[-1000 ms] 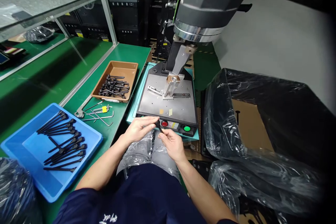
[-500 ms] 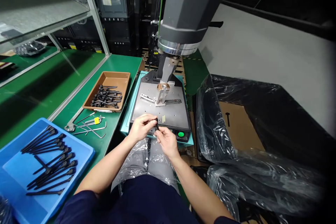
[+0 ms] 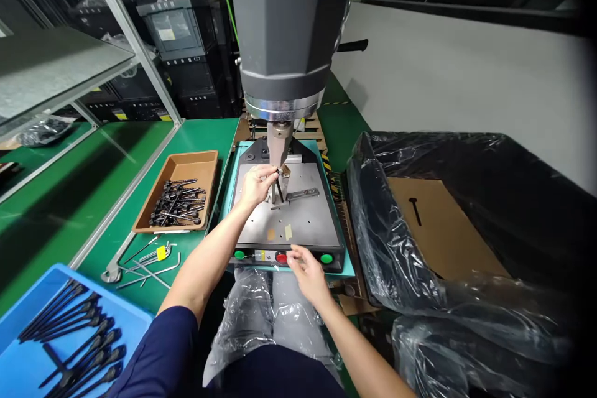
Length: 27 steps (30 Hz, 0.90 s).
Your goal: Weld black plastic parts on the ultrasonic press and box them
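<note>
My left hand (image 3: 257, 185) is closed at the fingertips on the top end of a thin black bolt-like rod (image 3: 280, 189). The rod's shaft points down beside the metal fixture (image 3: 286, 174) on the machine plate, below the press horn (image 3: 278, 143). Whether its lower end touches the fixture I cannot tell. My right hand (image 3: 308, 270) holds nothing, its fingers loosely bent and apart. It hovers by the red button (image 3: 281, 257) on the machine's front, near a green button (image 3: 326, 259).
Left stand a brown tray (image 3: 135, 224) of black screw-like parts, loose hex keys (image 3: 161, 270), and a blue tray (image 3: 18, 311) of longer black rods. At right, a plastic-lined bin (image 3: 373, 211) contains cardboard (image 3: 448, 230) with one black rod on it. The machine head (image 3: 284, 25) hangs overhead.
My left hand has carried the black rod forward from near my lap to the fixture. The right hand has let go of it and stayed back by the buttons. The view has shifted.
</note>
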{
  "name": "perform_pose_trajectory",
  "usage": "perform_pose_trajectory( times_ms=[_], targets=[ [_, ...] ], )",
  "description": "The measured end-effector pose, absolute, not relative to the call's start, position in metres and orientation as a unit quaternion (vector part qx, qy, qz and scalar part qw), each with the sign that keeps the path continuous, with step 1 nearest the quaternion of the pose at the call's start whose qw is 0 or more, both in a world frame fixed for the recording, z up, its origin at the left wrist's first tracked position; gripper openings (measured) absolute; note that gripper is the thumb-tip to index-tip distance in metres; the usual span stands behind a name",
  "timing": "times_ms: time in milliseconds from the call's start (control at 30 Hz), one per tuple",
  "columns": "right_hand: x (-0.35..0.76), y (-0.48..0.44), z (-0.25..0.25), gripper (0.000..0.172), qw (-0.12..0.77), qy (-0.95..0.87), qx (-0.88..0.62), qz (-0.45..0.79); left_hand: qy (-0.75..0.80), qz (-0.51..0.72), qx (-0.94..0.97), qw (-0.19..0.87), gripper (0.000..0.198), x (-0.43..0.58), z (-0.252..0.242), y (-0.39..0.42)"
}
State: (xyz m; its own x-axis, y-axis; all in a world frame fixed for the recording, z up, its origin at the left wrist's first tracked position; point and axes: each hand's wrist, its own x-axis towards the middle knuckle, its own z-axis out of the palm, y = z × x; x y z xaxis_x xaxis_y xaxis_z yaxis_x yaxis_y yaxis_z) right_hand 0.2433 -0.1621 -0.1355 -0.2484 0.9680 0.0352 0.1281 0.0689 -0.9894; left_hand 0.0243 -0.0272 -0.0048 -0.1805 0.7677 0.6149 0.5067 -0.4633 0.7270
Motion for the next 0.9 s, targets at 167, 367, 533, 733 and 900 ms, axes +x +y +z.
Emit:
perform_pose_trajectory(
  times_ms=[167, 367, 533, 733, 900],
  targets=[
    [0.258, -0.174, -0.158, 0.046, 0.389, -0.591, -0.464, 0.533, 0.516, 0.546, 0.653, 0.096, 0.014, 0.026, -0.006, -0.015],
    [0.27, -0.18, -0.166, 0.044, 0.375, -0.604, -0.47, 0.522, 0.522, 0.487, 0.696, 0.069, 0.014, 0.018, 0.002, -0.005],
    [0.277, -0.189, -0.17, 0.049, 0.365, -0.591, -0.481, 0.535, 0.508, 0.459, 0.725, 0.073, 0.014, 0.011, 0.0, -0.003],
    [0.284, -0.2, -0.175, 0.049, 0.364, -0.578, -0.485, 0.546, 0.497, 0.416, 0.76, 0.058, 0.021, 0.008, 0.002, -0.005],
    [0.288, -0.203, -0.178, 0.043, 0.364, -0.589, -0.501, 0.519, 0.529, 0.387, 0.754, 0.035, 0.033, 0.012, 0.002, -0.014]
  ],
)
